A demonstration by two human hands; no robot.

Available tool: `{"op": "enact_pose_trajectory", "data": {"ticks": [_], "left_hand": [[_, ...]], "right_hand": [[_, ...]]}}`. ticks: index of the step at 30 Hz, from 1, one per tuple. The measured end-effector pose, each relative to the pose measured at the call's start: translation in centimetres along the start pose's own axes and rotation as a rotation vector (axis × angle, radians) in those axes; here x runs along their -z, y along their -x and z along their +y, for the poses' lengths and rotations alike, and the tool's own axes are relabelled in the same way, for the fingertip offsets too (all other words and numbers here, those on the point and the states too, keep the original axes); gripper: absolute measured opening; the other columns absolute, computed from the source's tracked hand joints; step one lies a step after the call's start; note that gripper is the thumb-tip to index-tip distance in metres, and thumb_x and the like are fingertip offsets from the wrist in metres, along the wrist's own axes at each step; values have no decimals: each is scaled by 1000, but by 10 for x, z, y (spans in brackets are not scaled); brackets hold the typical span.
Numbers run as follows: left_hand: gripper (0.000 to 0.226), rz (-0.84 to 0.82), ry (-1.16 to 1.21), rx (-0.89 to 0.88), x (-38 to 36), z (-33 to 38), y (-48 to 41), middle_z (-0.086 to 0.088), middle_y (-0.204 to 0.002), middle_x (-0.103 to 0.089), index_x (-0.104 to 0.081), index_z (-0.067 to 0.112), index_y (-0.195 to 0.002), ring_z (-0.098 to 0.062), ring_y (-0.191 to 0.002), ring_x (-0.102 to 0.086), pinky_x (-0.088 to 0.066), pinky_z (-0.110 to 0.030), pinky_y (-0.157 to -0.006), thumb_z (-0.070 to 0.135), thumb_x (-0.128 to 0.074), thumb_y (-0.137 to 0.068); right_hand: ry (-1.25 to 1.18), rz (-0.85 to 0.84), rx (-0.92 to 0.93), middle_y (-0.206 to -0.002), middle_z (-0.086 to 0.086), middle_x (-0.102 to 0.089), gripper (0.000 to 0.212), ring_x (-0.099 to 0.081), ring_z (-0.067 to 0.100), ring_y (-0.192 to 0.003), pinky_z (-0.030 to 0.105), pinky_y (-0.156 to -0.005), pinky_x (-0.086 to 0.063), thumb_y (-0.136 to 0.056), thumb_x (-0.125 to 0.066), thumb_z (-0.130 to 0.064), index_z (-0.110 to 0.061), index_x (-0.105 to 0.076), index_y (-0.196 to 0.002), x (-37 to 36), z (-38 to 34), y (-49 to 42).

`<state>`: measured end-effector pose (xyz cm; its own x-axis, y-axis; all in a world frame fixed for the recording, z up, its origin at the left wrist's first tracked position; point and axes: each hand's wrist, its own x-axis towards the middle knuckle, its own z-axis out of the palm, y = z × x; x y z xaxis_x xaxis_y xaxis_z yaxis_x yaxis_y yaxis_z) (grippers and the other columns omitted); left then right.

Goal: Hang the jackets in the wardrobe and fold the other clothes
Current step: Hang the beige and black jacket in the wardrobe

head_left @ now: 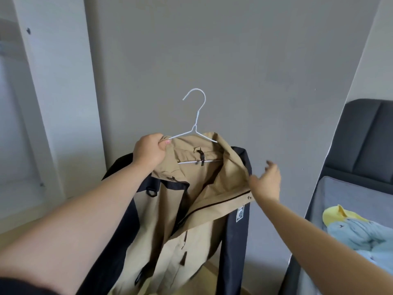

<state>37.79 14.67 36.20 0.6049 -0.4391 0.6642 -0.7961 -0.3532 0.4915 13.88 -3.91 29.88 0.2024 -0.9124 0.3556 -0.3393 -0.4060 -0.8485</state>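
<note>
A tan jacket with dark navy sleeves (170, 209) hangs in mid-air on a white wire hanger (196, 116), front unzipped. My left hand (148, 152) grips the jacket's left shoulder together with the hanger's left arm, holding both up. My right hand (266, 182) is at the jacket's right shoulder with fingers spread and relaxed, touching or just off the collar edge; it grips nothing. The hanger's hook points up and left, free of any rail.
A white wardrobe door and frame (53, 103) stands at the left, its inside blurred. A grey wall (234, 60) is straight ahead. At the right is a bed with a dark headboard (365, 133), with light blue (361, 235) and yellow (338, 213) clothes on it.
</note>
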Motion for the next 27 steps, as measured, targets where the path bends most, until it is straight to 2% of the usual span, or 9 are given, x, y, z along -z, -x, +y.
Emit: {"op": "enact_pose_trajectory", "data": {"ticks": [2, 4, 8, 13, 16, 19, 21, 24, 27], "left_hand": [[39, -20, 12, -45, -3, 7, 3, -7, -57, -46, -42, 9, -61, -30, -60, -44, -31, -35, -54, 26, -54, -94], [43, -43, 21, -84, -6, 14, 7, -1, -53, -40, -35, 14, -57, -26, -57, -40, -29, -34, -53, 25, -55, -93], [46, -76, 35, -105, -12, 18, 17, 2, -51, -33, -29, 17, -56, -24, -55, -36, -25, -34, -52, 22, -57, -92], [6, -107, 139, -162, -8, 27, 13, -1, -79, -61, -63, 10, -87, -25, -78, -57, -40, -30, -67, 5, -64, -83], [50, -31, 133, -318, 2, 41, 1, -3, -109, -59, -60, 15, -120, -19, -101, -57, -42, -24, -84, -4, -63, -74], [61, -28, 353, -109, 0, 60, 3, 5, -97, -57, -47, 23, -137, -12, -94, -54, -39, -21, -85, 17, -68, -80], [54, -113, 444, 93, -4, 66, 4, 6, -84, -60, -51, 19, -132, -14, -89, -57, -41, -24, -80, 25, -68, -82], [8, -316, 177, 91, -6, 72, 3, 0, -66, -53, -65, 16, -77, -22, -73, -52, -35, -26, -60, 22, -70, -80], [14, -61, 263, 64, -8, 91, 12, 2, -58, -53, -62, 15, -65, -15, -62, -52, -34, -24, -54, 2, -63, -70]], "right_hand": [[116, -58, 288, -145, 8, -36, 66, -29, 26, -136, 39, -111, -29, -83, -52, -5, -12, -30, -145, 2, -23, -12], [243, -247, 354, -141, 8, -41, 63, -34, 28, -133, 38, -108, -33, -82, -50, 0, -14, -36, -142, 1, -40, -26], [541, -582, 291, -84, 6, -58, 6, -54, 27, -85, 29, -59, -40, -84, -52, -6, -12, -53, -83, 9, -50, -36], [303, -188, 310, -64, 2, -50, 20, -50, 29, -72, 30, -57, -33, -82, -61, -10, -12, -47, -68, 22, -52, -32], [211, 16, 327, -68, 1, -54, 5, -51, 30, -71, 31, -60, -35, -79, -60, -11, -9, -56, -80, 37, -65, -30], [227, 73, 349, -73, 3, -56, 9, -54, 33, -77, 33, -67, -41, -77, -56, -6, -9, -59, -85, 49, -70, -28], [244, 100, 359, -72, 4, -56, 12, -56, 35, -79, 34, -69, -41, -76, -53, -3, -9, -59, -84, 54, -66, -24], [251, 132, 361, -71, 4, -55, 16, -55, 36, -79, 36, -73, -41, -74, -50, 1, -8, -57, -84, 57, -60, -17], [242, 171, 354, -65, -2, -50, 16, -52, 35, -78, 36, -73, -41, -73, -48, 2, -10, -52, -83, 60, -58, -14]]}}
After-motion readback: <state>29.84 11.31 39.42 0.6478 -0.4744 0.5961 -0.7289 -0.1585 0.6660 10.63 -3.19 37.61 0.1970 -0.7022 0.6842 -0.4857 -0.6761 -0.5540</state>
